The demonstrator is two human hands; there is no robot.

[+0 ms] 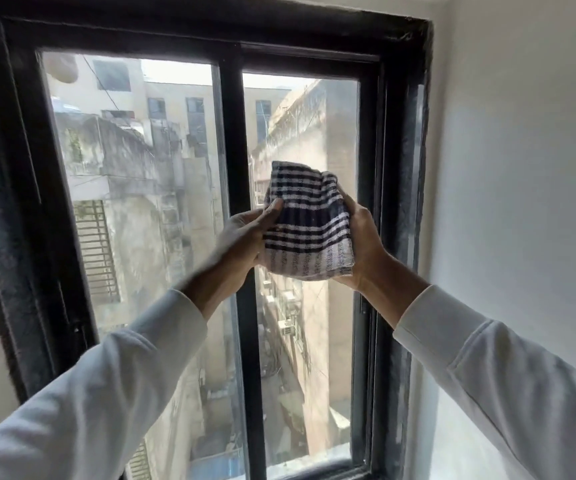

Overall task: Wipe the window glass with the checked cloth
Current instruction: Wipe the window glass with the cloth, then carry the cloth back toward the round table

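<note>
Sleeves: two white sleeves point(113, 386) reach up and forward from the lower corners, the cuffs stopping short of the wrists.
Left hand: the left hand point(245, 237) grips the left edge of the checked cloth point(309, 223), thumb laid across the cloth's front, the other fingers curled behind it and out of sight.
Right hand: the right hand point(362, 244) cups the right edge and lower right corner of the cloth, fingers closed round it, fingertips at its upper right bunched fold.
Cloth position: folded into a thick pad, dark blue and white, held between both hands at mid height, in front of the right pane and just right of the centre bar.
Cloth and glass: whether the pad touches the glass cannot be told from this view.
Window glass: the window glass point(335, 133) sits in two tall panes, hazy and smeared.
Frame: a black window frame point(234, 140) with a dusty, scuffed surround.
Wall: a plain white wall point(522, 150) to the right.
Outside: pale, weathered buildings point(134, 168) and a narrow alley far below.
</note>
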